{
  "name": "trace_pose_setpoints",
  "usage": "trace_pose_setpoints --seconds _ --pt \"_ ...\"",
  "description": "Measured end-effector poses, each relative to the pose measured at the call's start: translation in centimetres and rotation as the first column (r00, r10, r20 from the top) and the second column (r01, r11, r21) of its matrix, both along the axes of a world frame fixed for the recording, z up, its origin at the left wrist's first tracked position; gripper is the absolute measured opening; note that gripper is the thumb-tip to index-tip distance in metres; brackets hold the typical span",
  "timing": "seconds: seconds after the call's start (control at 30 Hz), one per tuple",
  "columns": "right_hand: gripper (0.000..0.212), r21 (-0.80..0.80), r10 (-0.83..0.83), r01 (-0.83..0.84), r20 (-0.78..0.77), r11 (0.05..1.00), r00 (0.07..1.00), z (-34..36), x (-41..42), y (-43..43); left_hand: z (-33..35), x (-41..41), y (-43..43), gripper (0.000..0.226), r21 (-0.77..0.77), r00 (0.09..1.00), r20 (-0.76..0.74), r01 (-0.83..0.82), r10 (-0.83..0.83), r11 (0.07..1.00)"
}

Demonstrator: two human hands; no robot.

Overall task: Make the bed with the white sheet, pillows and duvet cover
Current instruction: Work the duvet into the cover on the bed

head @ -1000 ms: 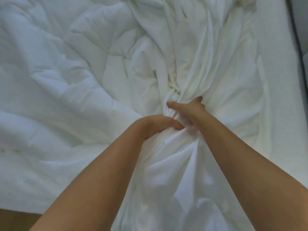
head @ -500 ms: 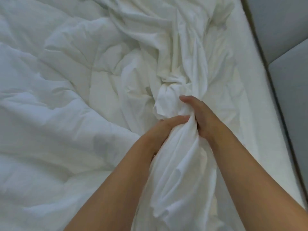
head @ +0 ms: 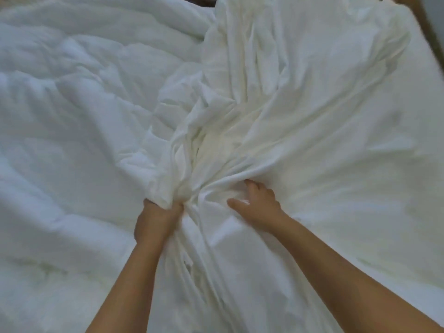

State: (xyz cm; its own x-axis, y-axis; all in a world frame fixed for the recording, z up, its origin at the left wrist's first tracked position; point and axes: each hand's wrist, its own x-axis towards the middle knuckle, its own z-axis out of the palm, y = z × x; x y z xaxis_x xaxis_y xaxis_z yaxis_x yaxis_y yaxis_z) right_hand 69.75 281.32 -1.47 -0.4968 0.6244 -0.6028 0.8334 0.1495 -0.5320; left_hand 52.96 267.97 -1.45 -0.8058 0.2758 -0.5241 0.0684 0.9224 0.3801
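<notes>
The left hand (head: 155, 218) is clenched around a gathered bunch of the white sheet (head: 288, 121). Just right of it, the right hand (head: 258, 205) rests loosely spread on the same cloth, with the puffy duvet (head: 72, 116) lying to the left.

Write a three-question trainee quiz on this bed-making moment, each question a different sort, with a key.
1. True or false: the left hand is shut on a bunch of the thin white cloth.
2. Multiple choice: the right hand is A) lifted clear of the bed, B) on the cloth, fingers spread, thumb out, C) holding a pillow.
3. Fill in: the puffy duvet lies to the ______ of the thin cloth in the picture.

Key: 1 true; 2 B; 3 left.
</notes>
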Motion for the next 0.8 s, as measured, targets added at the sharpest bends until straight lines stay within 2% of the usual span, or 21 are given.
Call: trace_pose_setpoints --seconds 0.07,0.1,0.17,0.23,0.3,0.33,0.37,0.43,0.47,0.57,0.63,0.67,0.73,0.8 --pt "0.072 0.020 -0.021 0.022 -0.033 1.000 0.999 -0.5 -0.2 -0.2 0.0 -0.4 1.7 0.099 0.109 0.999 0.032 -0.006 0.003 0.994" --pt "0.071 0.015 -0.011 0.012 -0.051 1.000 0.999 -0.5 -0.4 -0.3 0.2 -0.4 2.5 0.101 0.165 0.997 0.075 -0.023 0.011 0.986" --pt "0.070 0.003 0.021 -0.020 -0.094 1.000 0.995 -0.3 -0.7 -0.5 1.1 0.0 3.9 0.086 0.251 0.989 0.126 0.041 -0.075 0.967" --pt "0.066 0.013 0.032 -0.030 -0.147 0.999 0.989 -0.3 -0.8 -0.9 2.4 -0.1 4.6 0.065 0.351 0.987 -0.006 0.154 -0.162 0.924" --pt "0.063 0.017 -0.014 0.018 -0.202 1.000 0.979 -0.3 -0.6 -1.1 3.0 -1.6 4.3 0.060 0.427 0.980 -0.185 0.153 -0.080 0.891" --pt "0.062 0.012 -0.047 0.050 -0.219 0.999 0.975 -0.3 -0.4 -1.3 3.1 -2.4 3.7 0.060 0.387 0.977 -0.208 0.114 -0.034 0.915" --pt "0.062 0.009 -0.069 0.072 -0.224 0.997 0.972 -0.3 -0.2 -1.5 2.9 -3.0 3.0 0.062 0.260 0.983 -0.179 0.086 -0.040 0.962" --pt "0.062 0.022 -0.061 0.067 -0.215 0.998 0.975 -0.5 0.1 -1.8 1.8 -2.5 2.0 0.072 -0.016 0.991 0.005 0.131 -0.131 0.991" --pt "0.061 0.030 -0.048 0.056 -0.212 0.998 0.976 -0.5 0.2 -1.9 1.6 -1.4 2.1 0.078 -0.069 0.984 0.019 0.176 -0.175 0.982" --pt "0.058 -0.006 -0.083 0.085 -0.266 0.996 0.960 -0.2 0.9 -2.3 2.5 2.8 3.3 0.087 -0.055 0.934 -0.209 0.285 -0.290 0.957" --pt "0.054 -0.036 -0.172 0.169 -0.334 0.985 0.927 0.5 2.6 -2.1 3.1 6.2 3.9 0.085 0.014 0.853 -0.328 0.433 -0.405 0.901" --pt "0.051 -0.019 -0.210 0.218 -0.346 0.976 0.914 0.8 3.9 -1.8 3.3 8.2 4.1 0.077 0.100 0.818 -0.348 0.517 -0.457 0.850" --pt "0.045 0.066 -0.295 0.329 -0.307 0.942 0.905 0.9 8.0 -1.2 3.7 12.9 4.9 0.056 0.280 0.752 -0.310 0.657 -0.582 0.700" --pt "0.042 0.185 -0.416 0.445 -0.177 0.876 0.892 0.4 13.7 -0.3 3.6 18.1 5.9 0.047 0.284 0.637 -0.214 0.766 -0.740 0.577"
